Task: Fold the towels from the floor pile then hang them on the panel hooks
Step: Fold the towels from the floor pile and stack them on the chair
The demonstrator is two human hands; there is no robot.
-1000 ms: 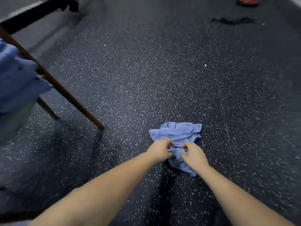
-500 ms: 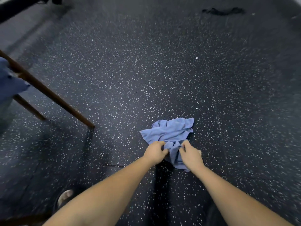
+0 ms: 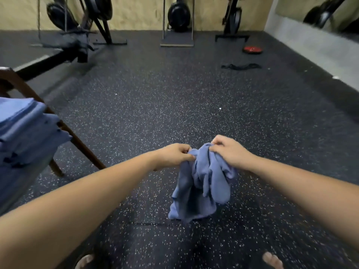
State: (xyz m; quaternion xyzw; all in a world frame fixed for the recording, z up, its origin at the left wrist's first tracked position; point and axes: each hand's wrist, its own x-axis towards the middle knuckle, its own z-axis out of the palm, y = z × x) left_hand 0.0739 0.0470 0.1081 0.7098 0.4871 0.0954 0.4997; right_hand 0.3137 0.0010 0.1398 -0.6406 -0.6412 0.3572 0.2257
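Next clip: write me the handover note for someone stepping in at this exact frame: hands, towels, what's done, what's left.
Left hand: fingers pinch the bunched top of the blue towel.
Right hand: grips the same top edge, close beside it.
The towel hangs crumpled below both hands, above the speckled floor, and is not yet folded.
Done: a stack of blue towels, apparently folded, sits at far left on a wooden-legged stand.
Left: spread and fold this towel, then hang the towels. The panel hooks are not in view.

Soft matt cloth towel (image 3: 202, 183), seemingly.
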